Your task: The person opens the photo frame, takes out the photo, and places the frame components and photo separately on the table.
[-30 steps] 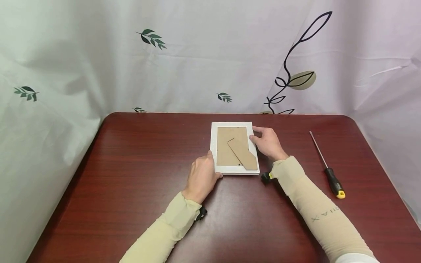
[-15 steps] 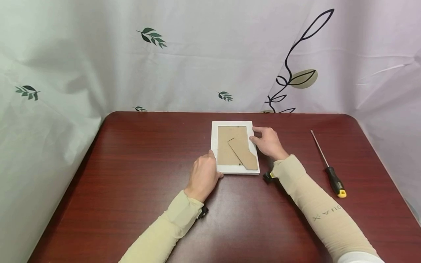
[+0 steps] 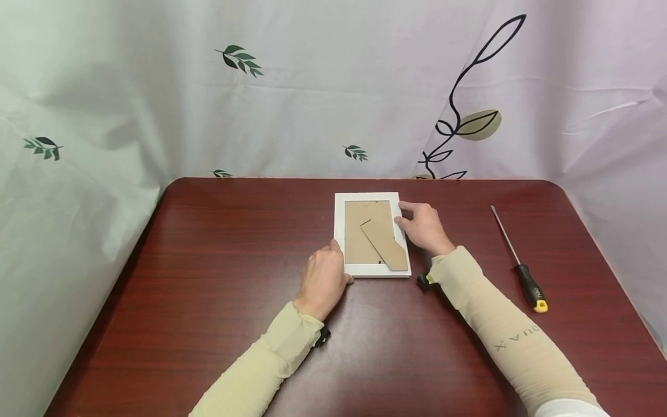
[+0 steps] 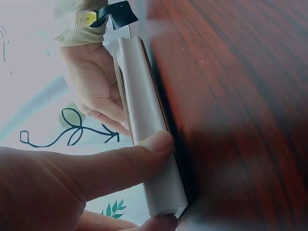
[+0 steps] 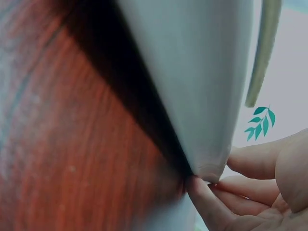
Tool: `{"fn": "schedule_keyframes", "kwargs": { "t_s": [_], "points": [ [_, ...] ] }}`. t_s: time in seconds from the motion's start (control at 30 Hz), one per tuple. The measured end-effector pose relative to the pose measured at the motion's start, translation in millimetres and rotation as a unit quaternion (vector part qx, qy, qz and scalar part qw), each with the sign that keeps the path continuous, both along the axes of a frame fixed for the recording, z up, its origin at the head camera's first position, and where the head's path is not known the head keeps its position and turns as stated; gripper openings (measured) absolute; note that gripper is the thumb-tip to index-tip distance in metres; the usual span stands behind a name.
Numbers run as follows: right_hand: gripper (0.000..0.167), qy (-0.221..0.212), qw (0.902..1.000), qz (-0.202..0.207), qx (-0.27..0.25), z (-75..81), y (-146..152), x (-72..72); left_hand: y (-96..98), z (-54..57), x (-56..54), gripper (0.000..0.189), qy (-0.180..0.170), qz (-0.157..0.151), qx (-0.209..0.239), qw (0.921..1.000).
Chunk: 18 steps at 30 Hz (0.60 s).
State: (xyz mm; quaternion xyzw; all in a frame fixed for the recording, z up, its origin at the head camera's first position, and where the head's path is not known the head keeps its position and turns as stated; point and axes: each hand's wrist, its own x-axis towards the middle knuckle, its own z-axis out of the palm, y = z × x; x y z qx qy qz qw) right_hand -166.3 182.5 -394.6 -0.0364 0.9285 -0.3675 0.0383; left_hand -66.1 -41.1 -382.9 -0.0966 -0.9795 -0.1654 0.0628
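A white picture frame [image 3: 371, 270] lies face down on the table, its brown backing board [image 3: 359, 243] and angled easel leg [image 3: 393, 252] showing. My left hand [image 3: 322, 281] grips the near left corner, thumb on the near edge and fingers along the left side. In the left wrist view the thumb [image 4: 130, 166] lies across the frame's white edge [image 4: 144, 91]. At the far right side my right hand [image 3: 424, 227] holds the border, thumb on top. The right wrist view has fingertips [image 5: 199, 190] at the lower edge of the frame's corner [image 5: 207, 168].
On the right of the dark red wooden table [image 3: 219, 255] lies a screwdriver [image 3: 530, 286] with a black and yellow handle, its shaft pointing away. A pale curtain [image 3: 292, 98] with leaf prints hangs behind the table's far edge.
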Motion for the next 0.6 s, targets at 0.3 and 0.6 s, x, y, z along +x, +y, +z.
{"fn": "schedule_keyframes", "kwargs": {
  "t_s": [0.3, 0.6],
  "points": [
    [0.049, -0.005, 1.0, 0.006, 0.003, -0.9, -0.3, 0.7, -1.8, -1.3, -1.7, 0.088, -0.005, -0.002, -0.008, 1.0],
    [0.046, 0.023, 0.9991, 0.016, 0.031, 9.1, 12.6, 14.7, -16.7, 19.0, -17.5, 0.127, -0.092, -0.033, -0.041, 0.9943]
  ]
}}
